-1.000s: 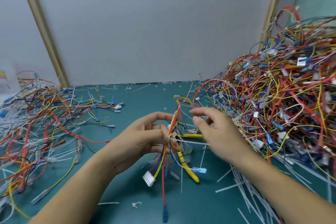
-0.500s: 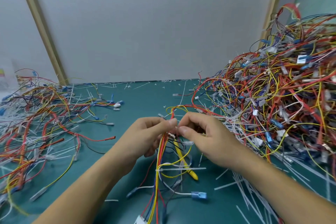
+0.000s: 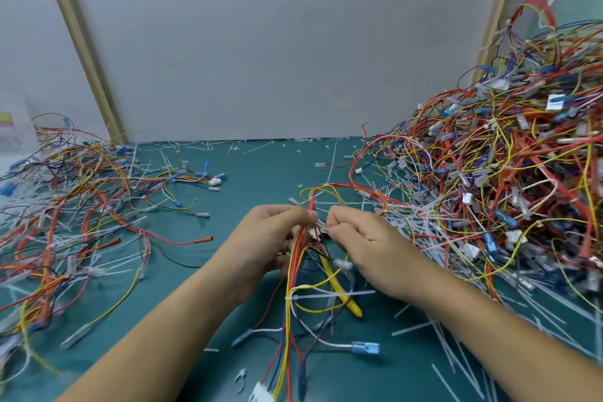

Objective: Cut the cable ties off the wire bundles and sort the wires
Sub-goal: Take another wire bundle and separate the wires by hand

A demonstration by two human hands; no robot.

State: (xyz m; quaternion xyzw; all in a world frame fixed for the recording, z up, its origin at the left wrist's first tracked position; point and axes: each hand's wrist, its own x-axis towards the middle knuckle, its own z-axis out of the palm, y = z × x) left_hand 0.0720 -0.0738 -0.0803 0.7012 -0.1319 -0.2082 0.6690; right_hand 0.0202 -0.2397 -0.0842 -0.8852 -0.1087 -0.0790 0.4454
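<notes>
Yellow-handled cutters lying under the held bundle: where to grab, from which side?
Grip the yellow handle by its free near end, coming in from the right, the right hand's side. That end pokes out clear of the wire bundle. Higher up, a cable tie and loose wires cross it, and the cutting head is hidden behind the bundle and right hand.

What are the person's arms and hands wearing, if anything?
Nothing visible. The left hand and right hand are ungloved, with no rings showing. The left forearm and right forearm are bare to the frame's bottom edge: no sleeve, watch or wristband in view.
</notes>
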